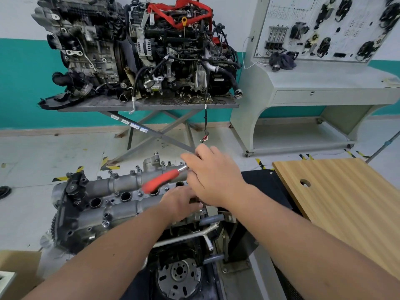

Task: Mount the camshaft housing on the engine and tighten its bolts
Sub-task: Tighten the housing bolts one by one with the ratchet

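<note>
Camshaft housing (112, 198) seated on engine; rigid, heavy casting, lift by ends. Right hand (213, 180) grips red-handled ratchet (161, 180); left hand (180, 203) presses housing, fingers hidden.

Showing no legible text: white stickers (128, 122) lining the lift table's crossbar (151, 133), a label on the far engine (219, 79) and the wall board's diagram (287, 9), all too small for reading.
</note>
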Tool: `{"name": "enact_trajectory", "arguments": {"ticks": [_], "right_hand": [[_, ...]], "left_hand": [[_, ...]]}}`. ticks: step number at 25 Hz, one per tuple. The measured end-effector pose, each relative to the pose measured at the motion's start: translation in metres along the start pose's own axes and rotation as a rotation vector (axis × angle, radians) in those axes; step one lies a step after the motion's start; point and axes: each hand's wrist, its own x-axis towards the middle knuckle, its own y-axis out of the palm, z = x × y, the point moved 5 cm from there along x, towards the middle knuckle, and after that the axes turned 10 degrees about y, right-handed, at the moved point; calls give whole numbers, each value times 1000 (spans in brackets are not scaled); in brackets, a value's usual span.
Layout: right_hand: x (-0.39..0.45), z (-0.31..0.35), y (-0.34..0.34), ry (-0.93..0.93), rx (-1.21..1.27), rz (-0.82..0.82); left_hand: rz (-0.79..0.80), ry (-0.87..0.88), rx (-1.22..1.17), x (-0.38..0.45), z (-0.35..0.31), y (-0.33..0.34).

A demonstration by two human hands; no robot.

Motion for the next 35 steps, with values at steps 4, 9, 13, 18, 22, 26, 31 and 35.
{"name": "enact_trajectory", "arguments": {"ticks": [4,9,13,18,22,26,31,35], "right_hand": [[27,-2,-8,123,4,220],[33,-29,10,713,816,411],[20,-23,35,1061,1632,246],[5,-21,41,1035,2074,119],[-10,-41,49,1095,1854,129],[-27,-51,62,1003,1789,105],[-57,-76,82,897,1068,131],[-42,-65,77,471,481,505]], "left_hand": [[218,-37,-109,2,3,-5],[160,-94,-867,-16,-9,-47],[-35,50,-1194,-17,-44,-99],[-140,-3,-771,5,-91,-127],[-130,32,-286,18,-111,-136],[-61,108,105,31,-127,-127],[-199,248,669,27,-122,-112],[-606,514,710,8,-127,-110]]}}
